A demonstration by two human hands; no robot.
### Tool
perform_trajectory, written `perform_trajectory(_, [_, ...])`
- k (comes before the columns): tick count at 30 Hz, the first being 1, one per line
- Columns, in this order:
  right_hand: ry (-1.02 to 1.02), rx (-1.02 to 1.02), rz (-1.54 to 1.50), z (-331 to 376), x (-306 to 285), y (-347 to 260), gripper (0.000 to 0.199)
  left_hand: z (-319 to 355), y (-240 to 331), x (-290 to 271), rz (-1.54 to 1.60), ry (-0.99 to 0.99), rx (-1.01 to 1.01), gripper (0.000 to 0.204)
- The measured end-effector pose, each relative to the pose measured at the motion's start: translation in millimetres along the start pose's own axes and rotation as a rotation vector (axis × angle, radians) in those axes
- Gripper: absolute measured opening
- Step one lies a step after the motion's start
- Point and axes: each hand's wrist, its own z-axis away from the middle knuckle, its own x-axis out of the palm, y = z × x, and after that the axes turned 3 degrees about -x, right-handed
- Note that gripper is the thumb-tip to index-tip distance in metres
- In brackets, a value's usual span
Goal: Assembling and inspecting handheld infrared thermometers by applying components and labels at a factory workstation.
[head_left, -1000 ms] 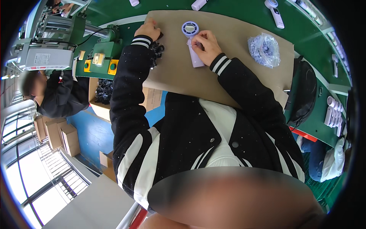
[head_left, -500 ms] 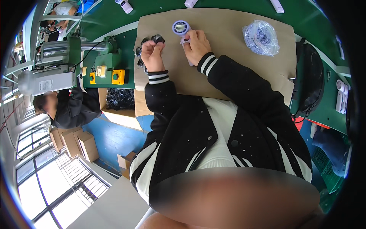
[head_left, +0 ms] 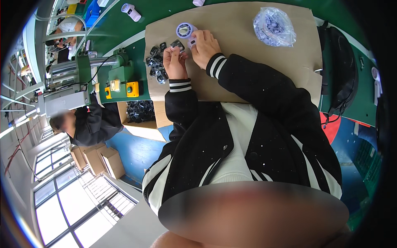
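On the brown cardboard sheet lies a lilac handheld fan with a round head. My right hand grips it by the handle, fingers curled over its side. Between the fingertips of my left hand is a small shiny black plastic part, close beside the fan's handle. A pile of similar black parts lies just left of that hand. Farther right on the cardboard, a clear plastic bag holds many small lilac pieces.
Left of the cardboard stands a green machine with yellow button boxes. Below it, a carton holds black parts, near a person in dark clothes. A black bag lies right; another lilac fan lies far left.
My left hand has moved right, bringing the black part from over the pile toward the fan. The pile is now more exposed. The whole view has shifted slightly.
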Motion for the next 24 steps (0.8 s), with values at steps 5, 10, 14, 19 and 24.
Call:
perform_trajectory(5, [-0.094,0.081,-0.237,-7.3,-11.3,9.3,0.036,-1.8,-8.4,-5.2,-0.043,0.002,-0.011,0.001])
perform_trajectory(10, [-0.114,0.093,-0.200,-6.8,-11.1,8.3,0.037,-0.6,-13.8,-4.0,-0.095,0.027,0.037,0.008])
perform_trajectory(14, [-0.008,0.014,-0.278,-12.8,-9.7,21.3,0.031,1.1,-10.3,-1.3,-0.133,0.043,0.012,0.010])
perform_trajectory(19, [-0.127,0.121,-0.461,-29.3,-34.3,20.5,0.018,-1.4,-12.0,-1.4,-0.201,0.014,0.051,0.013])
perform_trajectory(24, [-0.274,0.110,-0.551,-31.7,-44.6,12.6,0.007,-3.3,-9.0,6.3,-0.210,-0.036,0.092,0.016])
